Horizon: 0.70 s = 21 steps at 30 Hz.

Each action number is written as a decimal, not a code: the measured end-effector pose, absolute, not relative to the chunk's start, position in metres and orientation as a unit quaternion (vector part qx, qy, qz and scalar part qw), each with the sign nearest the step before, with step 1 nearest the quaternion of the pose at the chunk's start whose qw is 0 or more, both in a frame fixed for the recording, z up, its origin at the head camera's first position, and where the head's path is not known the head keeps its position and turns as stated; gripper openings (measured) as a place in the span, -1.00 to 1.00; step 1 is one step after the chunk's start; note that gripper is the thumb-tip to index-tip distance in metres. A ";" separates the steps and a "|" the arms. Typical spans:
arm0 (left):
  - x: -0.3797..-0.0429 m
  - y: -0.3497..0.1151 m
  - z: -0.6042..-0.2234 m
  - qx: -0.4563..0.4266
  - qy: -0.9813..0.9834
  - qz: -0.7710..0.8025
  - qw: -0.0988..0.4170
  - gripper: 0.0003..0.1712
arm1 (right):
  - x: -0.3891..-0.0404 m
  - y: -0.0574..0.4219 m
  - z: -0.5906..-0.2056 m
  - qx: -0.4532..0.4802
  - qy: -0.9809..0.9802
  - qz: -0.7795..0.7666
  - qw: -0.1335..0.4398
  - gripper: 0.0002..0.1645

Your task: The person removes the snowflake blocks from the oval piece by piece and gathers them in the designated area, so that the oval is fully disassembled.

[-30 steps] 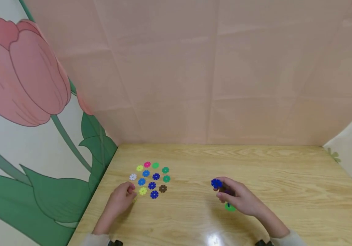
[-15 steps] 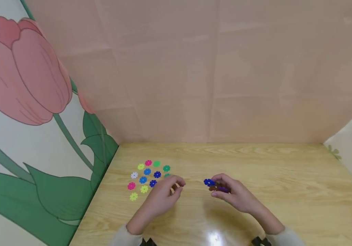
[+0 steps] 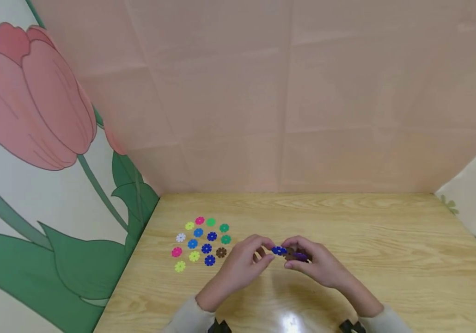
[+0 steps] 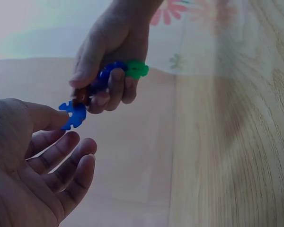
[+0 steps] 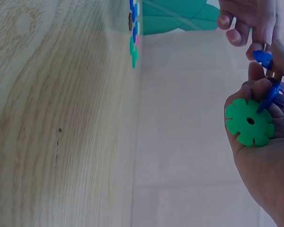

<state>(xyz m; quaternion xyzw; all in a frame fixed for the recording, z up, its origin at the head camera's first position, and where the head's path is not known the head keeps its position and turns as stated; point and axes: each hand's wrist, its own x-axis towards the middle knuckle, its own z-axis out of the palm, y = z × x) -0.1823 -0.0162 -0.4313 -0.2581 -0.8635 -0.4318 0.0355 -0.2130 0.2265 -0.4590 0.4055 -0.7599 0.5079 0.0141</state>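
My right hand [image 3: 319, 263] grips a joined chain of notched plastic flower discs. A blue flower disc [image 3: 278, 250] sticks out at its left end, joined to a brown disc [image 3: 289, 253]. A purple disc [image 3: 300, 256] lies further in the hand. In the right wrist view a green disc [image 5: 250, 121] and another blue disc [image 5: 270, 97] show by the palm. My left hand [image 3: 244, 261] has come to the end blue disc [image 4: 73, 115], pinching its edge between thumb and forefinger. The other left fingers are loosely bent. My right fingers partly hide the chain.
Loose flower discs lie on the left of the wooden table [image 3: 367, 231], among them a brown disc [image 3: 221, 252], a white disc [image 3: 180, 237] and a pink disc [image 3: 177, 252]. A pink cloth [image 3: 279, 115] hangs behind the table.
My left hand has moved right from the loose discs to the chain in my right hand. The right hand has shifted slightly left, and the chain has turned in its fingers.
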 end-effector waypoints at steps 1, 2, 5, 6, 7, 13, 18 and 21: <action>-0.183 -0.015 -0.431 -0.258 -0.863 -0.432 0.036 -0.80 | -0.213 0.227 -0.459 0.408 -0.759 0.508 0.013 -0.59; -0.184 -0.014 -0.432 -0.258 -0.863 -0.433 0.037 -0.82 | -0.213 0.227 -0.458 0.408 -0.759 0.508 0.011 -0.59; -0.187 -0.010 -0.433 -0.264 -0.860 -0.435 0.036 -0.83 | -0.213 0.227 -0.458 0.409 -0.759 0.507 0.002 -0.58; -0.188 -0.009 -0.434 -0.266 -0.860 -0.435 0.035 -0.83 | -0.214 0.227 -0.458 0.411 -0.758 0.507 -0.001 -0.57; -0.188 -0.008 -0.434 -0.268 -0.859 -0.435 0.035 -0.82 | -0.214 0.227 -0.458 0.411 -0.757 0.507 -0.005 -0.57; -0.191 -0.006 -0.437 -0.266 -0.859 -0.437 0.028 -0.83 | -0.216 0.229 -0.459 0.419 -0.747 0.515 -0.027 -0.57; -0.191 -0.007 -0.437 -0.272 -0.856 -0.439 0.027 -0.85 | -0.216 0.232 -0.459 0.424 -0.746 0.512 -0.032 -0.59; -0.191 -0.007 -0.437 -0.280 -0.856 -0.433 0.036 -0.85 | -0.216 0.232 -0.460 0.425 -0.749 0.508 -0.023 -0.60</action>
